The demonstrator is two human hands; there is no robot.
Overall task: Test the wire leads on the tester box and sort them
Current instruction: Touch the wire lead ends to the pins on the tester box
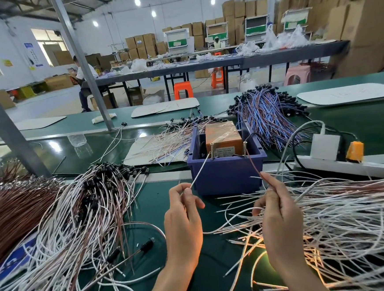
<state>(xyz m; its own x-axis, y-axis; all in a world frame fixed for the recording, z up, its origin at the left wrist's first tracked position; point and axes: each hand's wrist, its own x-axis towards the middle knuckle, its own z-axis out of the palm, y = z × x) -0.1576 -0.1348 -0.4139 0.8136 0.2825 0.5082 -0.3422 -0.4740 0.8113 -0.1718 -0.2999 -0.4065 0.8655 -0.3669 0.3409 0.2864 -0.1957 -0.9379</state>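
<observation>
An orange tester box [223, 136] sits inside a blue bin [227, 172] at the middle of the green bench. Two upright screws rise from the box's front edge. My left hand [184, 217] pinches a white lead [200, 171] whose tip touches the left screw [211, 146]. My right hand [279, 216] pinches a brown lead [253, 164] that reaches the right screw [245, 144]. A pile of white and brown leads [343, 216] lies to the right under my right hand.
A heap of leads with black diode ends [81, 207] spreads at the left, beside brown wires [10, 210]. Blue and red leads [269, 116] lie behind the bin. A white power strip [346, 164] with an orange plug sits at the right. Slanted metal posts [11, 136] stand at the left.
</observation>
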